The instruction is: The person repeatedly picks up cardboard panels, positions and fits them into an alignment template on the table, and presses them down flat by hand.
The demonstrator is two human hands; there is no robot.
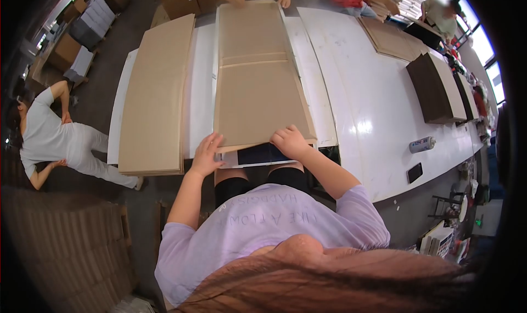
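A long brown cardboard sheet (261,102) with a crosswise crease lies in front of me, over a white surface. My left hand (207,155) is at its near left corner, fingers stretched against the edge and thumb apart. At the near right, my right hand (290,142) has its fingers bent around the sheet's near edge. That edge is a little raised, and a dark blue panel (263,154) with a white border shows beneath it. The fingertips of my right hand are partly hidden.
A stack of cardboard sheets (156,102) lies left. At the far end, a co-worker's hands (237,0) touch the sheet. On the white table (357,104) are a spray can (422,144), a phone (415,173) and dark-sided stacks (436,88). Another person (66,132) stands left.
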